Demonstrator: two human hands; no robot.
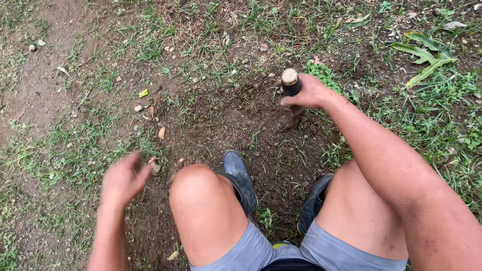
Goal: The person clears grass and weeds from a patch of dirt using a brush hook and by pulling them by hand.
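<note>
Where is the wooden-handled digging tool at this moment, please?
In the head view, the wooden-handled tool stands upright in the right hand, upper centre-right, its lower end in the loose dark soil ahead of the dark boots.

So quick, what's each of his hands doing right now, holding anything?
Left hand: blurred above the soil; cannot be told whether it is open or holds anything.
Right hand: closed around the wooden handle of a tool stuck in the soil.

We see our left hand (123, 178) smeared by motion blur so its fingers cannot be told apart, our right hand (307, 93) covers most of the dark tool handle (290, 84), whose lower end is hidden in the soil (236, 120), and the near edge cuts off both forearms.
</note>
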